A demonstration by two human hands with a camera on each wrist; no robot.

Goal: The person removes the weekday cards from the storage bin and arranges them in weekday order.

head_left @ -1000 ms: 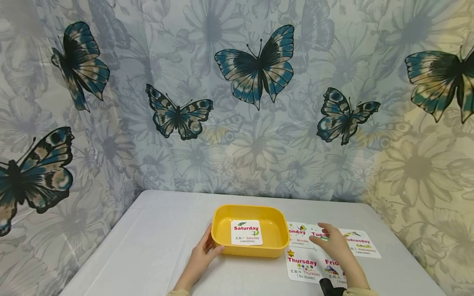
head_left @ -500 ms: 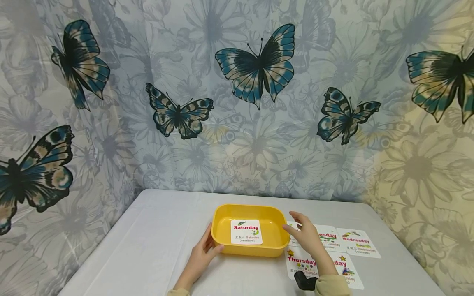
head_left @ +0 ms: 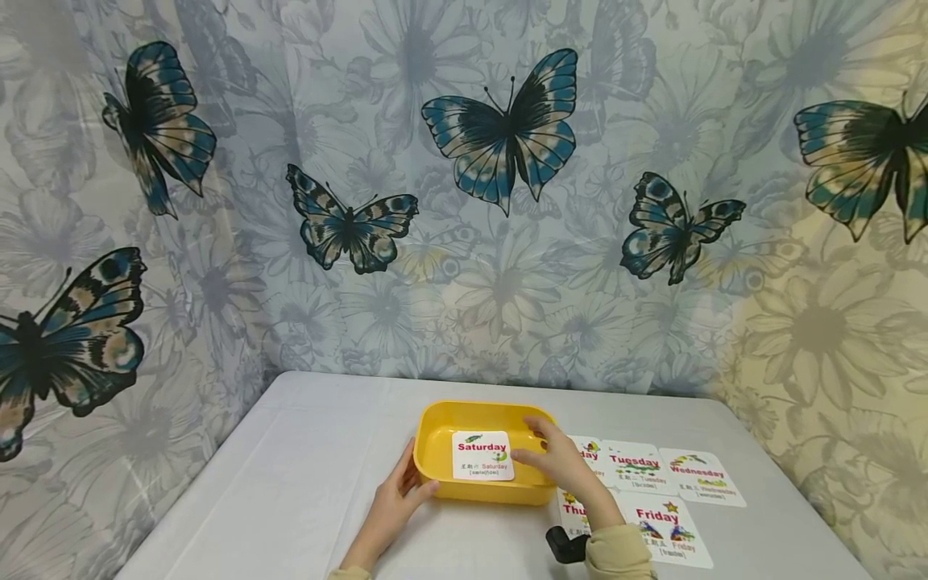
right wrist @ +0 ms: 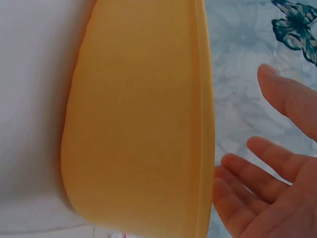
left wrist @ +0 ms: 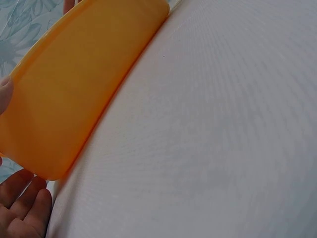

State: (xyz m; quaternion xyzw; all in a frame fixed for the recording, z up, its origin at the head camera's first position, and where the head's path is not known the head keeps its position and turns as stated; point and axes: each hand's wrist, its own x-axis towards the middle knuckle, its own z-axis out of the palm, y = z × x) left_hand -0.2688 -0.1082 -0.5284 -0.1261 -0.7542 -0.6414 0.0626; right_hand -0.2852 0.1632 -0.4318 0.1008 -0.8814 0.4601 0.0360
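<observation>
A yellow plastic bin [head_left: 493,493] stands on the white table, and a Saturday card [head_left: 470,456] lies inside it. My left hand [head_left: 394,499] holds the bin's left end, thumb at the front and fingers round the corner. In the left wrist view the fingers [left wrist: 29,206] reach the bin's lower corner. Over the right part of the bin hovers my right hand [head_left: 564,461], thumb and fingers spread apart, thumb tip close to the card's right edge. The right wrist view has this hand [right wrist: 282,193] beyond the bin's rim [right wrist: 205,124], holding nothing.
Right of the bin lie a Tuesday card [head_left: 638,467], a Wednesday card [head_left: 699,477] and a Friday card [head_left: 667,528]. The right arm partly covers a Monday card [head_left: 586,453] and a Thursday card [head_left: 571,511]. A butterfly-printed curtain [head_left: 500,322] backs the table.
My right hand has moved left from above the Tuesday card, across the Monday card, to over the bin. The left hand, bin and Saturday card have stayed in place.
</observation>
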